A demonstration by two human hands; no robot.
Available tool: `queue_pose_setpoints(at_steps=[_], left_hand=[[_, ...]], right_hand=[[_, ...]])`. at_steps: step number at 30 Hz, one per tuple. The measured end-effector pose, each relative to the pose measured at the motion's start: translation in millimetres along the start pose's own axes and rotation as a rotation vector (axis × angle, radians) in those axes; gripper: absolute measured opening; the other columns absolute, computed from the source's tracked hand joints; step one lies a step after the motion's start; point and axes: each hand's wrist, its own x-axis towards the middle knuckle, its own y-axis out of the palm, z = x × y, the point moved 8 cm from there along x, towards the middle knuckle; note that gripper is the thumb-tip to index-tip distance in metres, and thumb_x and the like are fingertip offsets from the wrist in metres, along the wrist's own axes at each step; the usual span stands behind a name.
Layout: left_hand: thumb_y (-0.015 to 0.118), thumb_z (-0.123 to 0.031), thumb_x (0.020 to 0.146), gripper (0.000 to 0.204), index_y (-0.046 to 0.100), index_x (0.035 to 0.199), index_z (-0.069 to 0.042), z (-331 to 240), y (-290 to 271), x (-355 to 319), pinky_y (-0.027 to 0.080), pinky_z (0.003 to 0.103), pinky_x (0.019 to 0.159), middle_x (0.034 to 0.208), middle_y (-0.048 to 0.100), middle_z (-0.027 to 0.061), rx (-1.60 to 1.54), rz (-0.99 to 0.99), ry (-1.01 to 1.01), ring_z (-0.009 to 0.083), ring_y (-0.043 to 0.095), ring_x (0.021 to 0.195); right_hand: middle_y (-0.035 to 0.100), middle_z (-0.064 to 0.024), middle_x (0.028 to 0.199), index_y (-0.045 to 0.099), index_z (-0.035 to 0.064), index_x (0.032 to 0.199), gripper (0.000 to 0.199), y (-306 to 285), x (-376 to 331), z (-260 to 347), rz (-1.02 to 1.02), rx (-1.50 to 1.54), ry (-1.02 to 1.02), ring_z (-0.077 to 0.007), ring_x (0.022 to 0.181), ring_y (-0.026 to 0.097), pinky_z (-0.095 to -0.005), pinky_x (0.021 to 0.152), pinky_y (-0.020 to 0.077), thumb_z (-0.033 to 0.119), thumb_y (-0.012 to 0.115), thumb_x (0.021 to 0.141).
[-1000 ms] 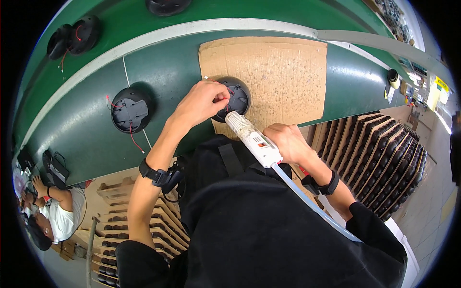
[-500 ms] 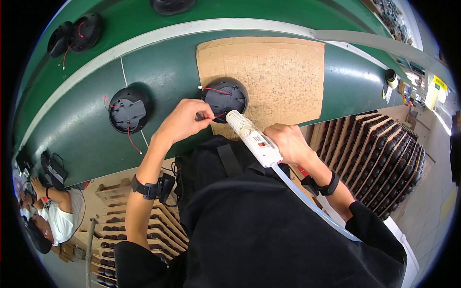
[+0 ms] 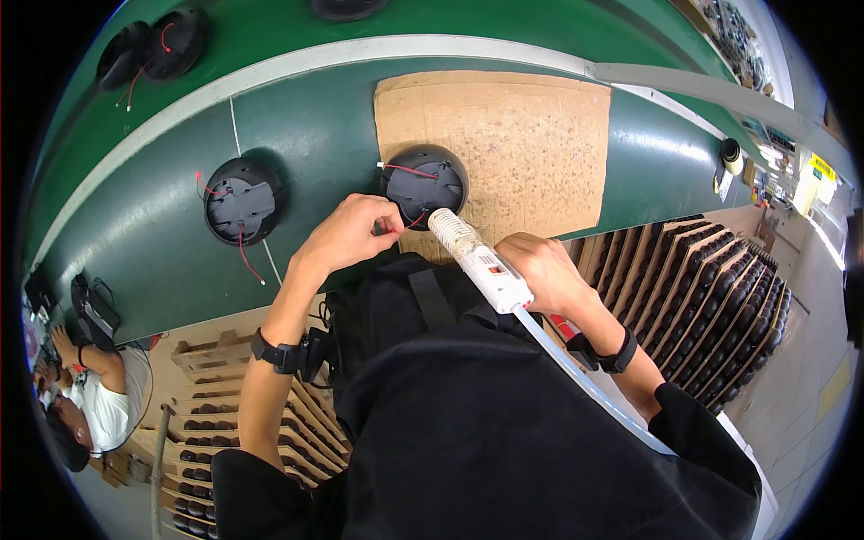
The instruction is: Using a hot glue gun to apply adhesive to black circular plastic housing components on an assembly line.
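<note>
A round black plastic housing [image 3: 427, 184] with red wires lies at the left edge of a cardboard sheet [image 3: 531, 135]. My left hand [image 3: 358, 229] is at the housing's near-left side, thumb and fingertips pinched on the end of a thin red wire [image 3: 417, 221] that comes out of it. My right hand [image 3: 543, 270] is wrapped around a white heat gun [image 3: 486, 270]. The gun's ribbed, stained nozzle points at the housing's near edge, close to that wire; whether they touch I cannot tell. A pale cable trails from its rear end across my black clothing.
Left of my hands, another black housing [image 3: 240, 207] with red wires lies on the green bench [image 3: 333, 108]. Several more [image 3: 175, 43] sit on the green surface beyond the pale rail [image 3: 297, 57]. Racks of black parts [image 3: 711, 306] stand below. A person [image 3: 99, 396] works at far left.
The housings beyond the rail have shifted slightly right in the picture. My left hand has dropped a little, still pinching the wire. The heat gun stays near the housing.
</note>
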Motion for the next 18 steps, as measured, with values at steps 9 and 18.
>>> queue_pose_setpoints(at_steps=[9, 18], left_hand=[[0.072, -0.003, 0.083, 0.01, 0.07, 0.092, 0.0, -2.8, -4.8, 0.4, 0.054, 0.034, 0.067, 0.086, 0.069, 0.0102, 0.003, -0.029, 0.024, 0.0203, 0.066, 0.079], [0.072, -0.004, 0.083, 0.011, 0.069, 0.092, 0.0, -1.3, -8.0, 1.6, 0.055, 0.034, 0.07, 0.087, 0.07, 0.0105, -0.029, -0.061, 0.04, 0.0209, 0.067, 0.081]], right_hand=[[0.064, -0.0182, 0.085, 0.06, 0.0018, 0.092, 0.034, 2.2, -0.6, -1.7, 0.027, -0.004, 0.059, -0.039, 0.088, 0.064, -0.0471, 0.072, 0.0495, 0.021, 0.074, 0.067], [0.065, -0.0185, 0.082, 0.059, 0.0023, 0.089, 0.026, -2.4, 6.6, 0.0, 0.088, -0.034, 0.134, -0.0413, 0.084, 0.066, -0.0501, 0.071, 0.0498, 0.022, 0.071, 0.077]])
